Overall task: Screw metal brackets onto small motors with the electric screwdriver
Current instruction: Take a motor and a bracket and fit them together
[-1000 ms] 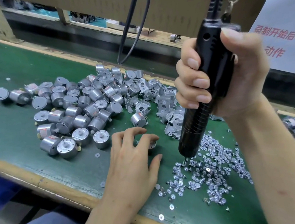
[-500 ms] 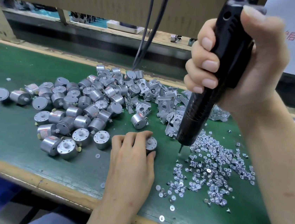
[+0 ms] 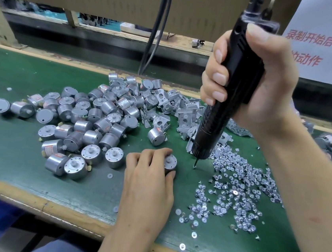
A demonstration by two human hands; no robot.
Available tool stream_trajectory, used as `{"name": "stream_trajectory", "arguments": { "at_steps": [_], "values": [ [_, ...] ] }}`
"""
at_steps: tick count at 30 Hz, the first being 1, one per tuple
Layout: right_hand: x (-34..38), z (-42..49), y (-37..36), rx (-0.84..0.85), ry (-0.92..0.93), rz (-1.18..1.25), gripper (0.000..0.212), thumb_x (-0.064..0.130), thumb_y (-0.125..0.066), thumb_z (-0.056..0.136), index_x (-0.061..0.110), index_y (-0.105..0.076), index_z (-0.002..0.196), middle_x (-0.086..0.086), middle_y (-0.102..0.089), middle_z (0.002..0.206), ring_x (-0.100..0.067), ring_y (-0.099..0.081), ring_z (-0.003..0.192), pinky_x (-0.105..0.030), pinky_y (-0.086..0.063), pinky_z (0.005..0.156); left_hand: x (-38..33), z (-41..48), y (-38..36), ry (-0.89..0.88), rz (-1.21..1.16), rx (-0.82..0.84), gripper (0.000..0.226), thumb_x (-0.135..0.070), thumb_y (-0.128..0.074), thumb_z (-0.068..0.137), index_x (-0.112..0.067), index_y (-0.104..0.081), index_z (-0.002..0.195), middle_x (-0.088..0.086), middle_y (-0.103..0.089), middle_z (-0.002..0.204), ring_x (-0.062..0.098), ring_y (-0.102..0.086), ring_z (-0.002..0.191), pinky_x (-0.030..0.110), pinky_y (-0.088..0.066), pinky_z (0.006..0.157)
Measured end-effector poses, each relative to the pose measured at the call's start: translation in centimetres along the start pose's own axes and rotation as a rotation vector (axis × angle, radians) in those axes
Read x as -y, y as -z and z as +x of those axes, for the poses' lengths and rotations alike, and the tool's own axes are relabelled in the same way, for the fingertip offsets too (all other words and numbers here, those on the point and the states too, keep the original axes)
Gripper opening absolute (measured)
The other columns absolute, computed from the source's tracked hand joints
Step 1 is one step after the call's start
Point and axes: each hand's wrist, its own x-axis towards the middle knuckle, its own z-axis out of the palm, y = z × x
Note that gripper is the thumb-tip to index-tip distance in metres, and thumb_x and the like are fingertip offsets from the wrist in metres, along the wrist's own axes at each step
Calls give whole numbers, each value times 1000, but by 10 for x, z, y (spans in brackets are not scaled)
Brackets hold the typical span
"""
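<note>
the left hand (image 3: 149,177) curls its fingers and thumb round one small motor (image 3: 170,163) that stands shaft-up on the green mat (image 3: 12,160), just right of the heap of loose motors (image 3: 91,121). the right hand (image 3: 269,85) grips the black electric screwdriver (image 3: 222,111) in a full fist, the tool leaning a little, its bit (image 3: 196,163) pointing down just beside the held motor with a small screw at the tip. the metal brackets (image 3: 175,110) lie piled behind the tool, and the loose screws (image 3: 236,194) spread over the mat to its right.
</note>
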Motion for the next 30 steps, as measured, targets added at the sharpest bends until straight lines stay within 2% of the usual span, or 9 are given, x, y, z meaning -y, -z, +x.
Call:
{"name": "stream_trajectory", "arguments": {
  "at_steps": [16,20,23,27,30],
  "values": [
    [-2,2,4,-11,-12,-34,31,33,-35,91,9,-48,76,1,-46,57,-16,-39,44,-25,-39,50,2,-1,-1,10,-11,2,35,-21,-70,87,-20,-60,121,-5,-59,114,18,-40,102,31,-40,91],
    [-4,3,4,-5,-8,-38,29,32,-38,92,10,-49,77,1,-47,58,-16,-40,45,-26,-39,51,3,1,-3,2,4,-30,34,-33,-73,84,-21,-60,113,-6,-58,104,12,-34,96,26,-35,86],
    [-5,3,4,14,1,-49,28,37,-49,86,11,-51,76,1,-49,59,-17,-42,46,-28,-40,52,2,4,-6,-11,76,-40,39,-49,-72,80,-20,-59,103,-4,-58,96,18,-41,92,31,-40,84],
    [1,4,7,-21,8,-61,31,41,-51,84,11,-53,79,1,-51,62,-17,-44,48,-28,-41,53,0,14,-3,-3,84,-17,57,-75,-52,76,-24,-57,101,-9,-55,96,17,-43,94,31,-43,83],
    [11,4,10,-94,37,-62,30,39,-45,91,12,-53,81,3,-52,62,-16,-45,50,-27,-41,55,-3,26,-2,-92,54,21,50,-71,-47,83,-27,-59,104,-10,-55,104,16,-41,101,31,-42,87]
  ]
}}
